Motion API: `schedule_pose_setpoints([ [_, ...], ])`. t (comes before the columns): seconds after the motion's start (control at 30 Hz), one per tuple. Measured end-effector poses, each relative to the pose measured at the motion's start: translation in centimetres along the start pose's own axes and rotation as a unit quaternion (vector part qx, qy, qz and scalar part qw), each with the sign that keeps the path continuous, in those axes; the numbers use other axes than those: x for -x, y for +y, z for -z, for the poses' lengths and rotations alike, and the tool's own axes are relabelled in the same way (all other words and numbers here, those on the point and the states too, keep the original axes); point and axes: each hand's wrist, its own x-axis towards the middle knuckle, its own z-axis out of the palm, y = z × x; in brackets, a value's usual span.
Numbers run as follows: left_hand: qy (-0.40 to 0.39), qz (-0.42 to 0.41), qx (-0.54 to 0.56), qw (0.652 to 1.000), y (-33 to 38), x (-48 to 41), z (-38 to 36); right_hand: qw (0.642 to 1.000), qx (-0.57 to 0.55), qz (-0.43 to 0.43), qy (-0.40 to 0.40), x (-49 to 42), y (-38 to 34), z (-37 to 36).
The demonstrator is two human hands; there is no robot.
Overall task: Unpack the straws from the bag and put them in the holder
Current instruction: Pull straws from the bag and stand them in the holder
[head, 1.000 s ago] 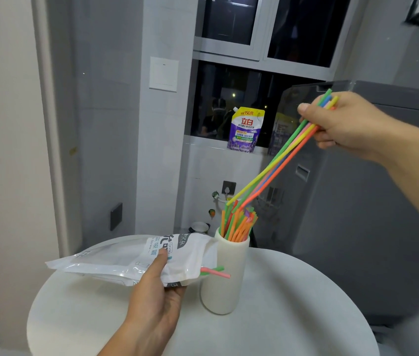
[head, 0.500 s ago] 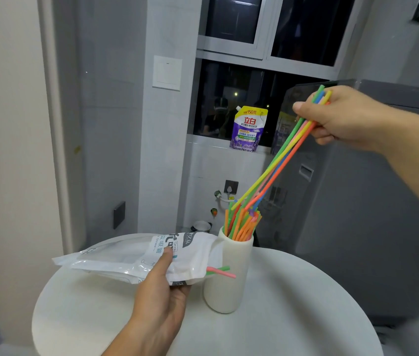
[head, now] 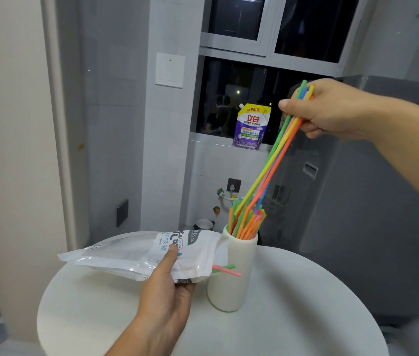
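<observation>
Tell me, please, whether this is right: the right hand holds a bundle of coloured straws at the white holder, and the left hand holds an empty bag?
The bag is not empty: the head view shows a pink straw and a green straw sticking out of its mouth. Otherwise yes: the right hand holds the bundle at the white holder, the left hand the bag.

Round white bench (head: 306, 317) in front of me. Purple detergent pouch (head: 252, 127) stands on the sill of a dark window (head: 311, 24). White switch plate (head: 169, 70) on the tiled column, dark socket (head: 122, 212) lower on the wall to its left. Big grey appliance (head: 383, 188) on my right. Small round pot (head: 204, 224) behind the bench.
</observation>
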Motion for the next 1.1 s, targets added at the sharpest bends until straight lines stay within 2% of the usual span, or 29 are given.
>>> schedule_pose_setpoints([
  [0.4,-0.006,-0.004,-0.006,1.0,0.1,0.1,0.1,0.999,0.02,-0.032,-0.015,0.4,0.7,-2.5],
  [0.87,-0.008,-0.007,-0.001,1.0,0.0,-0.2,0.2,0.996,0.056,-0.049,0.055,0.2,0.0,-3.1],
  [1.1,-0.022,-0.007,-0.006,1.0,0.1,-0.5,0.6,0.989,0.116,-0.043,0.085,0.0,-0.1,-4.3],
])
